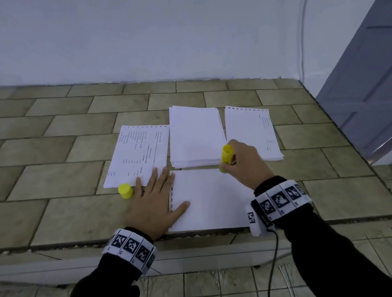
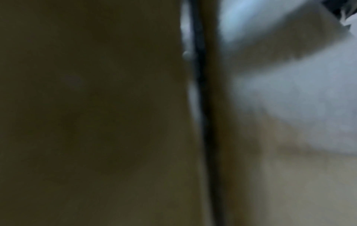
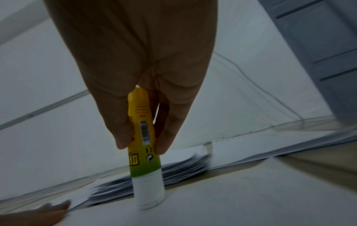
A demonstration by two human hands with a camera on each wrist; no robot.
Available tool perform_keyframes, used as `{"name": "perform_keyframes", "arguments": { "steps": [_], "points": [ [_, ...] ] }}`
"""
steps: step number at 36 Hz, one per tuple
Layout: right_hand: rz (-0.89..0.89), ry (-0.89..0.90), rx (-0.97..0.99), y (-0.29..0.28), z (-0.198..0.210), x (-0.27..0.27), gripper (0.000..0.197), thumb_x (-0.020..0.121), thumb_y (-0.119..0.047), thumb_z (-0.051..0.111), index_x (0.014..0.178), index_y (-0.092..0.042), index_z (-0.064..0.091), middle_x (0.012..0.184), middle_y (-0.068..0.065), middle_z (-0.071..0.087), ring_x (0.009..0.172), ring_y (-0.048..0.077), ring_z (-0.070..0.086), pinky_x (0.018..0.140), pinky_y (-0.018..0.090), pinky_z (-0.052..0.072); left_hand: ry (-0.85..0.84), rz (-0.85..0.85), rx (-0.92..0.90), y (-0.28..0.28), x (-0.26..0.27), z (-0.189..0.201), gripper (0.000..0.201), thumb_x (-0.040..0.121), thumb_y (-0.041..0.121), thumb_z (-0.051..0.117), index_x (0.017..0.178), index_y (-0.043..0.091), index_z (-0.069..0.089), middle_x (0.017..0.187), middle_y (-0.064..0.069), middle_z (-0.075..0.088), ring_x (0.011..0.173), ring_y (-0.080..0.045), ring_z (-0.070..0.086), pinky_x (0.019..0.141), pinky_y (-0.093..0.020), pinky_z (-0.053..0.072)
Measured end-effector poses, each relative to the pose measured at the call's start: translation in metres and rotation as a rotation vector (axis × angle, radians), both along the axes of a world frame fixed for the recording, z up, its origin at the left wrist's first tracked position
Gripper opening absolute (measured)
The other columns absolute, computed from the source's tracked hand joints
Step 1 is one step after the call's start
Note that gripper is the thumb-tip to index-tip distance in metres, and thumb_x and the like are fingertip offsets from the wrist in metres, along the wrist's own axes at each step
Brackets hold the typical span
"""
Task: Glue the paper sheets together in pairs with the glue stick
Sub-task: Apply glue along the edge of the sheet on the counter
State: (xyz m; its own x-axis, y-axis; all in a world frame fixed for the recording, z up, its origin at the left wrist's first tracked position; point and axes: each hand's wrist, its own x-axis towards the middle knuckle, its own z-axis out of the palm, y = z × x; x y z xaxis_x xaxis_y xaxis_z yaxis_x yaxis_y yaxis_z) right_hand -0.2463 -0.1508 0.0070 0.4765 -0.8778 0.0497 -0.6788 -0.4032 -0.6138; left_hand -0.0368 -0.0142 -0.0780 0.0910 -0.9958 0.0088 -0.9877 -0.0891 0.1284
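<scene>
**Gluing the far edge of a blank sheet**

The right hand [image 1: 246, 160] is curling its fingers round the uncapped glue stick [image 3: 144, 146], pressing its tip onto the far edge of the blank sheet [image 1: 209, 199] on the tiled counter [image 1: 50, 186]. The left hand [image 1: 152, 200] is lying flat with fingers straight, pinning the sheet's left edge. Judged best: light, even strokes away from the pinning hand, so the paper is not wrinkling. The yellow cap [image 1: 125, 191] is standing just beside the left hand.
</scene>
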Motion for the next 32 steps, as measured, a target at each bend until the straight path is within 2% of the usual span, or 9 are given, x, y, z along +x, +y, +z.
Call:
{"name": "perform_keyframes", "arguments": {
  "steps": [3, 7, 10, 12, 16, 20, 22, 26, 32],
  "points": [
    [-0.099, -0.016, -0.003, -0.005, -0.001, -0.027, 0.018, 0.079, -0.008, 0.068, 0.087, -0.001, 0.053, 0.084, 0.013, 0.061, 0.079, 0.028, 0.058, 0.070, 0.037, 0.048, 0.005, 0.002, -0.016, -0.001, 0.000, -0.001, 0.098, 0.082, 0.082, 0.000, 0.156, 0.019, 0.017, 0.163, 0.001, 0.002, 0.150, -0.019, -0.005, 0.120, -0.052, -0.002],
    [-0.165, -0.046, 0.010, -0.010, -0.004, -0.051, 0.018, 0.079, -0.007, 0.071, 0.087, -0.004, 0.055, 0.080, 0.008, 0.063, 0.075, 0.022, 0.060, 0.061, 0.024, 0.049, 0.004, -0.006, -0.038, -0.001, 0.001, -0.003, 0.092, 0.088, 0.078, 0.011, 0.154, 0.016, 0.025, 0.163, -0.002, 0.003, 0.150, -0.020, -0.002, 0.119, -0.055, 0.004],
    [-0.199, -0.085, -0.005, -0.009, -0.003, -0.056, 0.022, 0.080, -0.008, 0.072, 0.093, -0.007, 0.055, 0.079, 0.000, 0.061, 0.071, 0.014, 0.058, 0.058, 0.011, 0.045, -0.004, -0.012, -0.032, -0.002, 0.001, -0.004, 0.090, 0.089, 0.076, 0.012, 0.154, 0.016, 0.025, 0.163, -0.002, -0.002, 0.150, -0.019, -0.005, 0.119, -0.054, 0.004],
    [-0.211, -0.151, -0.007, -0.006, -0.001, -0.054, 0.027, 0.079, -0.009, 0.073, 0.098, -0.011, 0.054, 0.083, 0.002, 0.062, 0.076, 0.017, 0.060, 0.057, 0.010, 0.044, -0.006, -0.017, -0.030, -0.002, 0.001, -0.003, 0.090, 0.090, 0.075, 0.009, 0.154, 0.014, 0.024, 0.163, -0.002, -0.004, 0.150, -0.020, -0.006, 0.119, -0.055, 0.005],
    [-0.142, -0.255, 0.007, 0.009, 0.002, -0.035, 0.025, 0.078, -0.010, 0.076, 0.091, -0.013, 0.055, 0.085, 0.002, 0.065, 0.080, 0.019, 0.064, 0.070, 0.026, 0.052, 0.001, -0.019, -0.017, -0.001, 0.001, -0.002, 0.091, 0.091, 0.075, 0.003, 0.155, 0.013, 0.019, 0.163, -0.003, -0.002, 0.150, -0.021, -0.004, 0.120, -0.054, 0.005],
    [0.024, -0.294, 0.051, 0.026, 0.001, -0.007, 0.020, 0.076, -0.012, 0.076, 0.084, -0.009, 0.057, 0.083, 0.006, 0.068, 0.079, 0.021, 0.068, 0.076, 0.044, 0.055, 0.032, -0.011, -0.002, -0.001, 0.001, -0.001, 0.096, 0.086, 0.079, -0.005, 0.156, 0.015, 0.007, 0.162, 0.001, -0.013, 0.149, -0.018, -0.015, 0.120, -0.050, -0.004],
    [0.089, -0.294, 0.075, 0.034, 0.001, 0.008, 0.020, 0.076, -0.011, 0.075, 0.085, -0.006, 0.057, 0.083, 0.009, 0.068, 0.079, 0.023, 0.068, 0.075, 0.045, 0.054, 0.055, -0.011, -0.002, -0.001, 0.001, 0.000, 0.096, 0.084, 0.080, -0.005, 0.156, 0.019, 0.007, 0.161, 0.003, -0.016, 0.148, -0.015, -0.019, 0.120, -0.049, -0.006],
    [0.197, -0.287, 0.098, 0.045, -0.002, 0.035, 0.020, 0.076, -0.010, 0.073, 0.084, -0.009, 0.055, 0.084, 0.007, 0.065, 0.077, 0.022, 0.065, 0.075, 0.046, 0.054, 0.067, -0.022, 0.004, -0.001, -0.001, 0.005, 0.105, 0.078, 0.087, -0.005, 0.156, 0.021, 0.017, 0.162, 0.003, -0.009, 0.148, -0.015, -0.016, 0.121, -0.050, -0.004],
    [0.305, -0.198, 0.053, 0.056, -0.007, 0.061, 0.018, 0.080, -0.012, 0.070, 0.087, -0.008, 0.055, 0.086, 0.012, 0.062, 0.081, 0.027, 0.060, 0.076, 0.048, 0.051, 0.118, -0.053, -0.064, -0.001, 0.000, 0.003, 0.105, 0.074, 0.092, 0.019, 0.156, 0.026, 0.017, 0.163, 0.006, 0.005, 0.150, -0.014, -0.010, 0.121, -0.053, 0.000]
  ]
}}
